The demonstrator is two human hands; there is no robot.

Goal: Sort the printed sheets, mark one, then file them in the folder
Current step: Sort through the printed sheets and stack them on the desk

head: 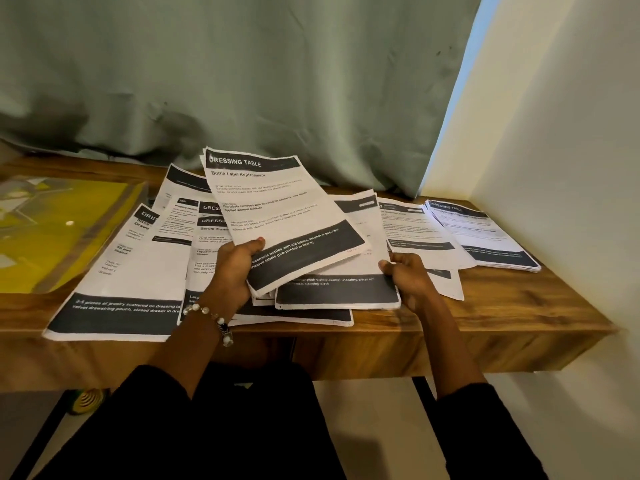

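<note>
The desk (467,320) is a slab of warm, grainy wood with a thick front edge, pushed up against a pale green curtain (242,74) that hangs in soft creases, with a smooth cream wall (561,150) on the right. Across the desk lie plain white printed sheets, each rectangular with dark charcoal bands at head and foot. They fall into loose groups I can count as about four: a big sheet on the left (128,271) overhanging the desk edge, a fanned overlapping heap in the middle (194,233), a few sheets right of centre (412,233), and a neat squared stack at the far right (485,233). How many sheets lie in each heap I cannot tell.

At the far left rests the folder (52,233), glossy and yellow under a clear plastic cover with a small round stud on it.

The left hand (235,268) is curled on the lower corner of one sheet headed "DRESSING TABLE" (273,209), thumb on top, lifting it tilted above the middle heap. A beaded bracelet (211,318) of pale and dark beads circles that wrist. The right hand (407,275) is well apart from the left, its fingers and thumb pinching the right edge of a thin bundle of sheets (339,292) lying under the raised one. Both arms wear black sleeves (485,427)
</note>
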